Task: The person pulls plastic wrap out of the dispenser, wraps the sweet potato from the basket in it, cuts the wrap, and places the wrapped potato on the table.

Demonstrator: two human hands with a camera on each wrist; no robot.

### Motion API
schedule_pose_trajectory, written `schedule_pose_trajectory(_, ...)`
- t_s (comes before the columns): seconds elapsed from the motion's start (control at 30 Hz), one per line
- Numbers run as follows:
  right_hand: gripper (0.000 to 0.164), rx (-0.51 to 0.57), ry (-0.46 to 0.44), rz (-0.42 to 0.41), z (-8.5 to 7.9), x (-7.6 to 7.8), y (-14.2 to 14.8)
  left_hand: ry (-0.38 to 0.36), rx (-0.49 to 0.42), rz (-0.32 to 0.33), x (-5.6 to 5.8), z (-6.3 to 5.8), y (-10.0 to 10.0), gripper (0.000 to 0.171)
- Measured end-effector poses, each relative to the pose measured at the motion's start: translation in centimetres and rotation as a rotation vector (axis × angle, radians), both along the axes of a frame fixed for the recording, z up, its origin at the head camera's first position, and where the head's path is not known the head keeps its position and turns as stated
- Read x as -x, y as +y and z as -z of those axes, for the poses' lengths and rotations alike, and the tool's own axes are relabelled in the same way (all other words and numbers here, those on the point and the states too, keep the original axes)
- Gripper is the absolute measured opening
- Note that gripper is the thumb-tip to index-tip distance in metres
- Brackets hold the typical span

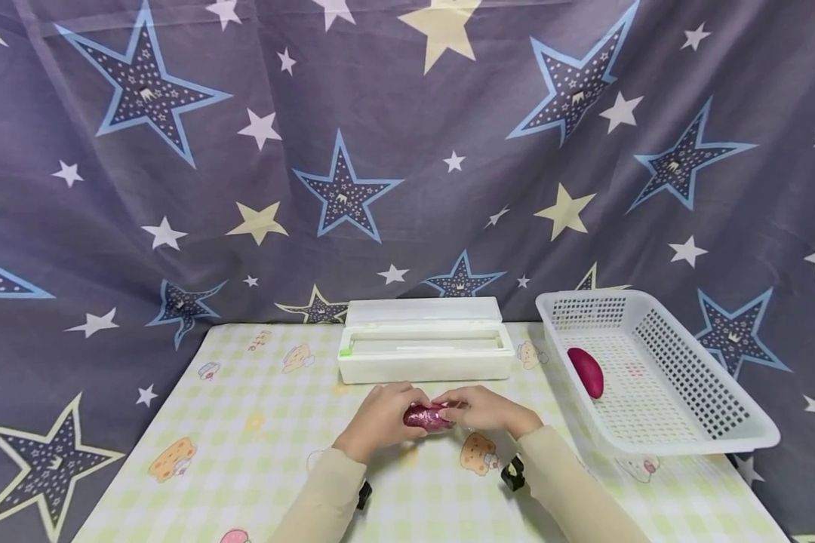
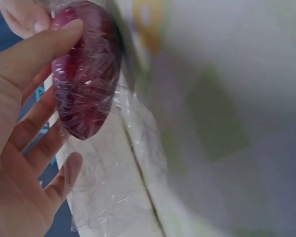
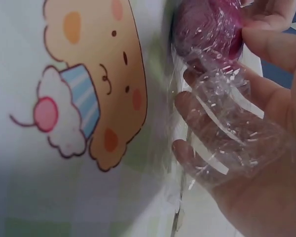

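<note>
A purple-red sweet potato (image 1: 426,418), smooth and oblong, is wrapped in crinkled cling film. My left hand (image 1: 389,416) grips its left end, thumb (image 2: 64,37) across the wrapped skin and fingers behind. At the other end my right hand (image 1: 490,412) pinches it between thumb and fingers. Loose clear cling film (image 3: 237,123) trails off that end over the right fingers and palm. More loose film (image 2: 113,197) hangs beside the left fingers in the left wrist view. Just beyond both hands stands a white cling film dispenser (image 1: 424,368) with its lid raised.
At the right stands a white perforated plastic basket (image 1: 693,445), with another purple-red sweet potato (image 1: 586,372) inside against its left wall. A checked cloth with cartoon prints (image 1: 231,452) covers the table. Behind it hangs a dark star-patterned curtain (image 1: 407,196).
</note>
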State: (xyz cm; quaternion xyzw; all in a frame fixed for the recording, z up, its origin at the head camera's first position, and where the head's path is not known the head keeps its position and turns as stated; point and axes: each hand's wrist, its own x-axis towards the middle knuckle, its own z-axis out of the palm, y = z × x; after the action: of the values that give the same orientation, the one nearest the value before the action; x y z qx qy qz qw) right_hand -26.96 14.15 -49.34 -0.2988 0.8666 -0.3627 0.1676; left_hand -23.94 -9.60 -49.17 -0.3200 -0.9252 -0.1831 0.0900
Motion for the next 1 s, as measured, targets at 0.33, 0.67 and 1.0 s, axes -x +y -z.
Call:
schedule_pose_trajectory(0.33, 0.031, -0.008, 0.052, 0.029, -0.1, -0.1, 0.2, -0.058, -0.048, -0.034, 0.2, 0.4, -0.3, 0.038)
schedule_pose_trajectory(0.67, 0.024, -0.065, 0.387, 0.11, -0.4, -0.5, -0.2, -0.148, -0.041, -0.02, 1.1, -0.1, -0.3, 0.035)
schedule_pose_trajectory(1.0, 0.022, -0.055, 0.562, 0.083, -0.3, -1.3, -1.5, -0.267, -0.021, -0.026, 2.0, -0.4, -0.3, 0.029)
